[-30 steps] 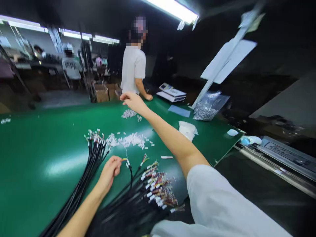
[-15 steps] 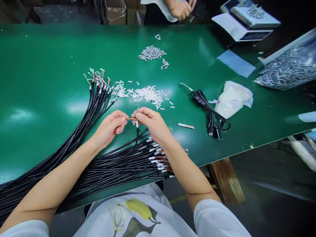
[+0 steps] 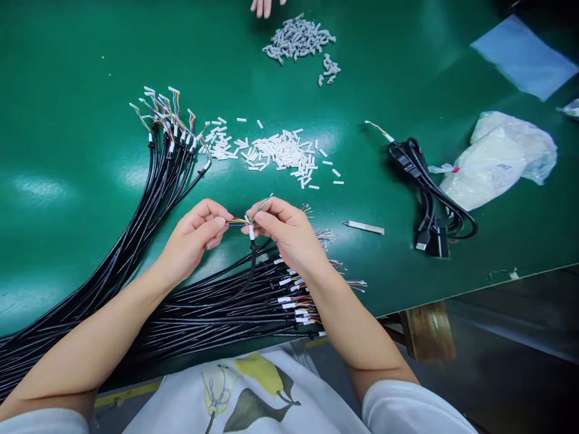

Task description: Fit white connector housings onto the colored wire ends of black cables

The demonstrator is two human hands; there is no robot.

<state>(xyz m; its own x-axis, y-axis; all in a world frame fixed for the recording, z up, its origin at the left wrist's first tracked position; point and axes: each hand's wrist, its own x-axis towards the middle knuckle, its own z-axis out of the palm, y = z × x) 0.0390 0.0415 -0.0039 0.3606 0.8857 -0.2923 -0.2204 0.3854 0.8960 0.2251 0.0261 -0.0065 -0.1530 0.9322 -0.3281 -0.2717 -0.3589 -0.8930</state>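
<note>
Between my hands stands the stripped end of a black cable (image 3: 252,253) with a white sleeve below its coloured wires (image 3: 237,222). My left hand (image 3: 194,235) is closed, pinching the yellow, red and dark wires out to the left. With thumb and fingertips, my right hand (image 3: 289,232) grips the cable's wires just above the sleeve; a thin light-coloured wire sticks up past these fingers. Under my forearms lies a bundle of black cables (image 3: 217,313) with loose wire ends to the right. A second bundle (image 3: 140,223), with white connectors on its ends, curves up at the left.
White tube pieces (image 3: 284,150) are scattered beyond my hands, grey curved pieces (image 3: 298,39) farther back. Another person's fingers (image 3: 262,7) show at the top edge. To the right are a slim blade-like tool (image 3: 365,228), a coiled USB cable (image 3: 420,187), a white plastic bag (image 3: 502,157) and a blue sheet (image 3: 525,57).
The view has tilted down and come closer, so the scale has left it. The light wire at my right fingers now leans right and shows more length. The other person's hand is now near the grey pieces.
</note>
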